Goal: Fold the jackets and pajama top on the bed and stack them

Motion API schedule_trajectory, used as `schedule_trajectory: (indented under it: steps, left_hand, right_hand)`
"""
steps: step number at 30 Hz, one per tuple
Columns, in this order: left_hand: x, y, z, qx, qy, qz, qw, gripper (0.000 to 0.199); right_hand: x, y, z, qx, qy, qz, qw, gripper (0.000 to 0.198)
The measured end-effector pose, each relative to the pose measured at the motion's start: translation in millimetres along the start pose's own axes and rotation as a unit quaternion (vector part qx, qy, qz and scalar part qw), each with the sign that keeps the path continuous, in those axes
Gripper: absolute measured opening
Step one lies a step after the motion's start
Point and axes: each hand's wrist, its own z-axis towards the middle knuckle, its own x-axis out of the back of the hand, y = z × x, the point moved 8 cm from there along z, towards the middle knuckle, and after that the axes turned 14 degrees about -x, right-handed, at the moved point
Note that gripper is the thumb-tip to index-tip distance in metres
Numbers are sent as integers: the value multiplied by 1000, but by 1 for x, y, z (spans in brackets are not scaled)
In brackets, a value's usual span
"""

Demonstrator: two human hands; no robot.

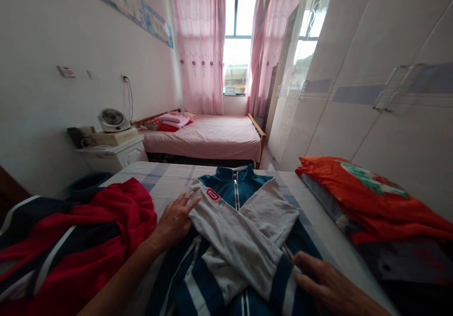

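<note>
A zip-up jacket [247, 221] in teal and light grey lies front up before me, its collar pointing away. Both grey sleeves are folded across its chest, one over the other, with striped cuffs near the hem. My left hand [176, 216] rests with fingers spread at the shoulder on the left, fingertips touching the grey cloth. By the striped cuff [283, 285] of the upper sleeve lies my right hand [322, 278], its fingers stretched out and touching the jacket's right side. The jacket's lower end runs out of the picture.
A crumpled red and navy garment [130, 212] lies on the left of the sheeted bed [170, 174]. Folded clothes with an orange one [368, 202] on top are stacked at right. Beyond are a pink bed [219, 136], a fan [113, 120] and wardrobes [354, 70].
</note>
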Motion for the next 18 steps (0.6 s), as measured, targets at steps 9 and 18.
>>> schedule_trajectory:
  steps: [9,18]
  left_hand:
    - [27,51,4,-80,-23,-135,987,58]
    - [-2,171,-6,-270,-42,-171,947,50]
  right_hand:
    - [9,13,10,-28,77,-28,996,28]
    - [54,-42,41,47,202,-106,972,28]
